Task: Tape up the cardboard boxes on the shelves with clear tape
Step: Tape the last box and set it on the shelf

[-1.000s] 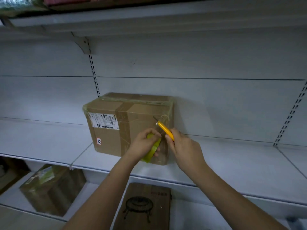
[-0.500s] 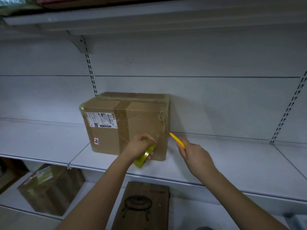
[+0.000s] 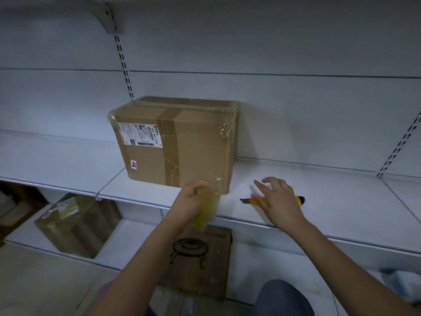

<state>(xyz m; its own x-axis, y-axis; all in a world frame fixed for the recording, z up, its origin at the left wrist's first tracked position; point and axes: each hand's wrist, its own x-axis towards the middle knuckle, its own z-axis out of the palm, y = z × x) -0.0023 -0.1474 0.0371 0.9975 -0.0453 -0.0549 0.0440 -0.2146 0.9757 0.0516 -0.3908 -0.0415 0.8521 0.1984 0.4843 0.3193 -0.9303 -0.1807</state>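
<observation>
Left hand (image 3: 190,201) grips a tape roll (image 3: 206,209) by the taped box (image 3: 175,142); right hand (image 3: 279,201), fingers spread, hovers over a yellow knife (image 3: 298,200) near the shelf (image 3: 341,201) front edge.

Head camera, sole view: I look forward and down from standing height, close on the white shelf (image 3: 319,201), my forearms entering from the bottom edge.

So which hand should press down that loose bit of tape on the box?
Probably the right hand: it is open above the yellow cutter on the shelf. The left hand is holding the tape roll.
</observation>
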